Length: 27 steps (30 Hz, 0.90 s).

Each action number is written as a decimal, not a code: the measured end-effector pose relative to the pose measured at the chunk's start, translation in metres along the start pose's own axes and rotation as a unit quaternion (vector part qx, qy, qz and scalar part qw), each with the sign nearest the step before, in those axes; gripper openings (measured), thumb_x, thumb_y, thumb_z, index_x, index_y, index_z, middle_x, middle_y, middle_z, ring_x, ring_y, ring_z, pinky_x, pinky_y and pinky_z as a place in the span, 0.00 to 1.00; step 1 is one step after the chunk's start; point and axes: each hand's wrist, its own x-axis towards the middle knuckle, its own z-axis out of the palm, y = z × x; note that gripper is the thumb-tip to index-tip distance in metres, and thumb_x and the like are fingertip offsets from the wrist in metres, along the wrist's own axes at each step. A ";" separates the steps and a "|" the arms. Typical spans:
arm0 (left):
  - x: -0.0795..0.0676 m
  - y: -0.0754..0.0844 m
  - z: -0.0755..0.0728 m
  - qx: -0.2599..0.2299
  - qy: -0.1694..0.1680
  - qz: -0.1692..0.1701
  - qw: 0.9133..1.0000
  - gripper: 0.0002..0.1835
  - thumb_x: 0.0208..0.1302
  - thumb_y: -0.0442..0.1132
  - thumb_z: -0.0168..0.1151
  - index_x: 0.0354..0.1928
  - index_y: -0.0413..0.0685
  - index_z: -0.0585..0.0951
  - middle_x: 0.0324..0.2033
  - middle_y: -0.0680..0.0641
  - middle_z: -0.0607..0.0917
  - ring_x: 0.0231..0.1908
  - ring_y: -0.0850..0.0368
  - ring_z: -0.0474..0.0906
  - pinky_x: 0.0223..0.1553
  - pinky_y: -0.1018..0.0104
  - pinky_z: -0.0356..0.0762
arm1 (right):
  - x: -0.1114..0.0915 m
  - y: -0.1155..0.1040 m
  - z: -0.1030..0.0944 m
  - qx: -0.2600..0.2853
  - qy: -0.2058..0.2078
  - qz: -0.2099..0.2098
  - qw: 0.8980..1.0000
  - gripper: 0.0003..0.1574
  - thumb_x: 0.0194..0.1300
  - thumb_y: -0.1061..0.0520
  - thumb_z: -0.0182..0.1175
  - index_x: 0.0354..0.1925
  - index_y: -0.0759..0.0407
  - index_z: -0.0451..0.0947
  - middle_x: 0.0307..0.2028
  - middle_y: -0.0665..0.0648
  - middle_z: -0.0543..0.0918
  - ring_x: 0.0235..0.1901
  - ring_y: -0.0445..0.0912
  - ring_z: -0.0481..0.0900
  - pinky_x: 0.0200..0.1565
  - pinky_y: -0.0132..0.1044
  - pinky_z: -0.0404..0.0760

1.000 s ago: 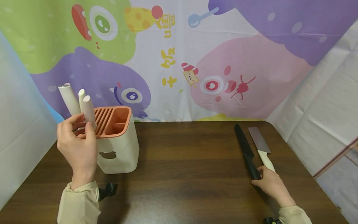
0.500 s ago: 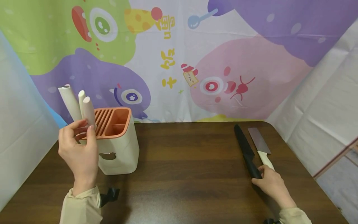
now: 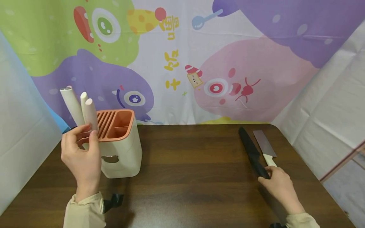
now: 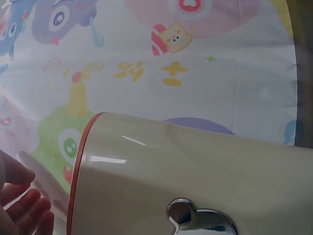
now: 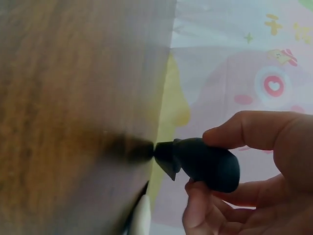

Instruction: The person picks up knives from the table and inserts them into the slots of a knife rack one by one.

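Observation:
In the head view, my right hand [image 3: 280, 188] pinches the handle of a black knife [image 3: 248, 146] between thumb and fingers; the handle end [image 5: 215, 169] shows in the right wrist view. A cleaver [image 3: 264, 143] with a cream handle lies just right of it. On the left stands a cream knife block [image 3: 124, 160] with an orange slotted top. Three pale handles rise from its left side: a thick metal-capped one [image 3: 71, 104] and two slimmer ones, the nearest [image 3: 91, 115] pinkish. My left hand [image 3: 82, 161], fingers loosely bent, is close beside these handles without gripping them.
The dark wooden table [image 3: 194, 177] spreads between the block and the knives. A cartoon-printed cloth [image 3: 182, 104] hangs along the back edge, with white cloth at both sides. The block has two open compartments [image 3: 121, 122] at its right. A silvery emblem [image 4: 205, 223] marks its front.
My left hand has drawn down slightly, away from the pale handles. My right hand has shifted a little up and right, with the black knife's handle end following it.

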 end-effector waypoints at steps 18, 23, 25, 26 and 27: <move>-0.002 0.005 0.000 -0.019 0.004 0.003 1.000 0.11 0.57 0.33 0.60 0.41 0.35 0.80 0.34 0.72 0.72 0.37 0.70 0.74 0.37 0.78 0.71 | -0.001 -0.017 -0.018 0.040 0.175 -0.013 0.984 0.25 0.52 0.54 0.60 0.46 0.70 0.75 0.37 0.70 0.78 0.35 0.63 0.76 0.32 0.54 0.71; -0.004 0.005 0.002 -0.018 -0.007 0.007 1.000 0.11 0.57 0.33 0.60 0.41 0.34 0.79 0.33 0.72 0.72 0.37 0.70 0.73 0.38 0.78 0.71 | 0.002 -0.023 -0.021 0.062 0.223 -0.005 0.973 0.24 0.51 0.55 0.60 0.45 0.68 0.76 0.36 0.70 0.78 0.33 0.61 0.75 0.33 0.52 0.70; -0.004 0.006 0.003 -0.017 -0.012 0.009 1.000 0.11 0.57 0.33 0.60 0.41 0.34 0.79 0.34 0.72 0.72 0.37 0.70 0.73 0.38 0.78 0.71 | 0.003 -0.026 -0.022 0.069 0.245 -0.004 0.967 0.22 0.50 0.55 0.60 0.43 0.67 0.77 0.33 0.67 0.78 0.30 0.58 0.75 0.31 0.47 0.69; -0.004 0.006 0.003 -0.017 -0.015 0.011 1.000 0.11 0.56 0.33 0.60 0.41 0.34 0.79 0.34 0.72 0.72 0.37 0.70 0.73 0.38 0.78 0.70 | 0.003 -0.027 -0.022 0.072 0.254 -0.003 0.964 0.22 0.50 0.55 0.60 0.43 0.66 0.78 0.32 0.66 0.77 0.29 0.56 0.75 0.30 0.45 0.68; -0.005 0.007 0.004 -0.017 -0.016 0.013 1.000 0.11 0.56 0.32 0.60 0.41 0.33 0.79 0.34 0.72 0.72 0.37 0.70 0.73 0.38 0.78 0.70 | 0.004 -0.029 -0.023 0.075 0.265 -0.003 0.961 0.21 0.50 0.56 0.60 0.42 0.65 0.78 0.31 0.64 0.77 0.28 0.55 0.74 0.29 0.43 0.67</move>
